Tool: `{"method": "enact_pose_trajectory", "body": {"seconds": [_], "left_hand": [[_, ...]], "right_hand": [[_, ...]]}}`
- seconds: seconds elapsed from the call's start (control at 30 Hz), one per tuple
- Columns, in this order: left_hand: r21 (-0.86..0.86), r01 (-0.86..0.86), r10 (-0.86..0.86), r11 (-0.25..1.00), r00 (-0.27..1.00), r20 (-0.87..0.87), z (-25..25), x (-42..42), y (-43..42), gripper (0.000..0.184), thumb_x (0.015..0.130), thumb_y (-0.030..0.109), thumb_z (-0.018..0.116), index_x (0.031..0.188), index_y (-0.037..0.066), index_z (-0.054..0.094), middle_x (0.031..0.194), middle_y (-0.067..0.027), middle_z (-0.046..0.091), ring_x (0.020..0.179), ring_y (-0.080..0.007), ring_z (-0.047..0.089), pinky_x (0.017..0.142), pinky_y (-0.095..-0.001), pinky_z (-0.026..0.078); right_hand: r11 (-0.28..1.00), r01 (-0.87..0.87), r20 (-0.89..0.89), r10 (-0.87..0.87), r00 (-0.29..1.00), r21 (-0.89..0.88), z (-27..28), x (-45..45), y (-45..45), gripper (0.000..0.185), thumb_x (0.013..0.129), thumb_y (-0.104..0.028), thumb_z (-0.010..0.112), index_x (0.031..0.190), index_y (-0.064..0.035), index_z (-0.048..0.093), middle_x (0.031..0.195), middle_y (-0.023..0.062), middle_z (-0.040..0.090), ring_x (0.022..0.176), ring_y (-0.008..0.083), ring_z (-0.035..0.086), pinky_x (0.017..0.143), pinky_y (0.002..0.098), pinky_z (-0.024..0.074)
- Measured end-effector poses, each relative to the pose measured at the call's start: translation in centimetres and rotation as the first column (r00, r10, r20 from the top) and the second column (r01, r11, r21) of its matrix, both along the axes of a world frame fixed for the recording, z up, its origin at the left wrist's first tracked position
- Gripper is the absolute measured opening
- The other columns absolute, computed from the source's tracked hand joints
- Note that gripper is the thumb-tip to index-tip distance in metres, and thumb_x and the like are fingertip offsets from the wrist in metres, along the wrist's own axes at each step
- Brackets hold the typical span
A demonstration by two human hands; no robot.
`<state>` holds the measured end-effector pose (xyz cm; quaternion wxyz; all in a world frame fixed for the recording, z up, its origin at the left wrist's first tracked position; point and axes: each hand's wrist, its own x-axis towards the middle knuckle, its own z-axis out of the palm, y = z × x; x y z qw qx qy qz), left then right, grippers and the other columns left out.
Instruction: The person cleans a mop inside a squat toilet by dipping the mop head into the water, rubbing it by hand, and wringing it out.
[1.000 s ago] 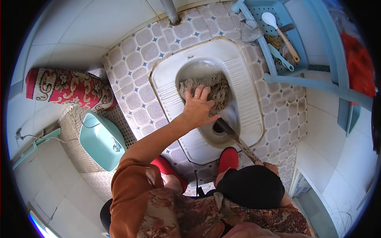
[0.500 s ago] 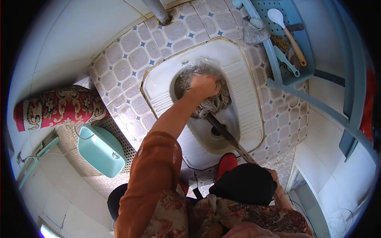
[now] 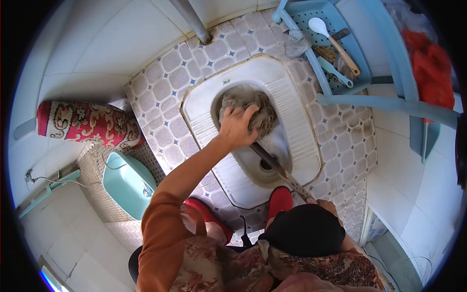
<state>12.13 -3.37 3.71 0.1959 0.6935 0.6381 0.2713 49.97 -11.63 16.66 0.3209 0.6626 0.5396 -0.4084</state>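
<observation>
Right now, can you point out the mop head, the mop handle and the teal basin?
Mop head (image 3: 265,119): head view, on its greyish strands.
Mop handle (image 3: 280,171): head view, midway along its visible length.
Teal basin (image 3: 122,181): head view, on its bare inner surface.

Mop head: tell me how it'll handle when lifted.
The mop head will probably flop, being a bundle of loose strands. Lying in the toilet pan, it may be waterlogged and heavy. Its straight handle should feel stiff.
</observation>
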Motion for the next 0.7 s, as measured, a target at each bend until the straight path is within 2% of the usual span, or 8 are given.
{"method": "enact_pose_trajectory", "body": {"seconds": [0.1,0.2,0.23,0.33,0.37,0.5,0.6,0.7], "left_hand": [[-0.134,0.169,-0.192,0.976,0.964,-0.184,1.8,-1.0,-3.1,0.054,0.068,0.035,0.077,0.118,0.020,0.066,0.103,-0.0100,0.059,0.103,-0.0287,0.055,0.090,-0.0523,0.038],[-0.148,0.076,-0.110,0.986,0.966,-0.233,3.1,0.6,-4.2,0.063,0.070,0.051,0.079,0.122,0.020,0.065,0.122,-0.0150,0.052,0.123,-0.0345,0.043,0.097,-0.0662,0.032],[-0.204,0.024,-0.070,0.979,0.972,-0.223,2.0,1.3,-4.0,0.063,0.075,0.062,0.073,0.119,0.018,0.065,0.133,-0.0157,0.045,0.132,-0.0382,0.033,0.101,-0.0738,0.024],[-0.289,-0.085,-0.001,0.953,0.959,-0.285,-2.8,2.0,-1.2,0.056,0.083,0.060,0.066,0.115,0.014,0.065,0.134,-0.0123,0.047,0.132,-0.0356,0.035,0.101,-0.0738,0.025],[-0.233,-0.118,0.048,0.965,0.957,-0.285,-3.8,2.1,0.1,0.050,0.087,0.055,0.063,0.111,0.011,0.066,0.126,-0.0122,0.056,0.125,-0.0335,0.045,0.102,-0.0715,0.025],[-0.390,0.003,-0.108,0.921,0.963,-0.246,-7.1,1.8,5.7,0.044,0.090,0.047,0.058,0.106,0.008,0.072,0.108,-0.0140,0.070,0.112,-0.0315,0.060,0.106,-0.0670,0.024],[-0.525,0.075,-0.151,0.848,0.983,-0.104,-8.8,1.0,8.0,0.046,0.090,0.046,0.055,0.106,0.006,0.072,0.113,-0.0148,0.071,0.118,-0.0330,0.059,0.106,-0.0683,0.025],[-0.552,0.147,-0.189,0.821,0.982,-0.020,-12.6,0.3,8.4,0.048,0.090,0.047,0.054,0.115,0.008,0.069,0.114,-0.0177,0.070,0.114,-0.0361,0.062,0.106,-0.0643,0.030]], "right_hand": [[0.992,-0.085,0.041,0.082,0.996,0.089,-1.3,1.6,-1.4,0.065,0.091,-0.064,0.056,0.089,-0.0008,0.072,0.082,0.0300,0.068,0.087,0.0465,0.068,0.078,0.0525,0.0521],[0.979,-0.145,0.079,0.135,0.988,0.143,-1.8,2.1,-1.7,0.063,0.092,-0.062,0.056,0.085,-0.0011,0.071,0.082,0.0291,0.068,0.086,0.0456,0.068,0.077,0.0522,0.0528],[0.983,-0.128,0.054,0.122,0.991,0.133,-1.7,2.0,-1.6,0.062,0.092,-0.061,0.056,0.084,-0.0011,0.070,0.081,0.0289,0.068,0.086,0.0457,0.068,0.077,0.0519,0.0528],[0.990,-0.108,-0.015,0.110,0.994,0.092,-1.4,2.1,-0.4,0.059,0.094,-0.058,0.056,0.085,-0.0012,0.068,0.081,0.0284,0.068,0.086,0.0460,0.068,0.075,0.0513,0.0526],[0.991,-0.110,-0.045,0.114,0.992,0.075,-1.7,2.5,-0.4,0.058,0.094,-0.057,0.056,0.086,-0.0013,0.067,0.080,0.0284,0.067,0.086,0.0462,0.067,0.075,0.0514,0.0524],[0.994,-0.089,-0.262,0.101,0.960,0.056,-2.2,4.7,-0.8,0.047,0.094,-0.049,0.060,0.098,-0.0017,0.063,0.079,0.0280,0.067,0.085,0.0473,0.067,0.074,0.0525,0.0514],[0.992,-0.099,-0.225,0.114,0.968,0.076,-0.4,1.0,0.7,0.036,0.093,-0.036,0.060,0.105,-0.0021,0.059,0.079,0.0287,0.066,0.085,0.0479,0.066,0.074,0.0542,0.0509],[0.984,-0.167,-0.141,0.158,0.977,-0.056,-2.1,-0.5,0.9,0.031,0.091,-0.027,0.059,0.110,-0.0037,0.056,0.082,0.0302,0.066,0.087,0.0479,0.066,0.076,0.0553,0.0507]]}}
